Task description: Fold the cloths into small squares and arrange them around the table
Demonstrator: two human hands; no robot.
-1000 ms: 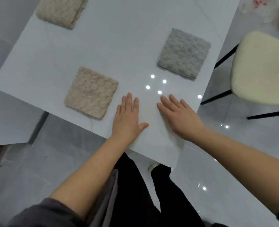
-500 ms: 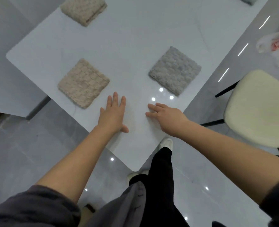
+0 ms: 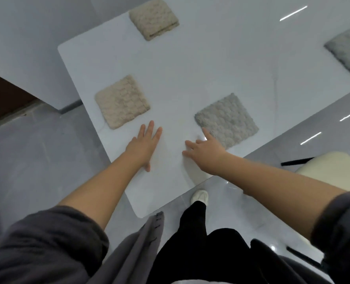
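Two folded cloths by the table's (image 3: 211, 64) near corner, hands between them.
Grey cloth (image 3: 226, 120) lies just beyond the right hand (image 3: 205, 151); beige cloth (image 3: 122, 101) just left of the left hand (image 3: 144, 146). Both hands rest flat, fingers straight, holding nothing.

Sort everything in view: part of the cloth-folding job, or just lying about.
Job: near beige cloth, far beige cloth, near grey cloth, far grey cloth, table.
Lying about: chair.
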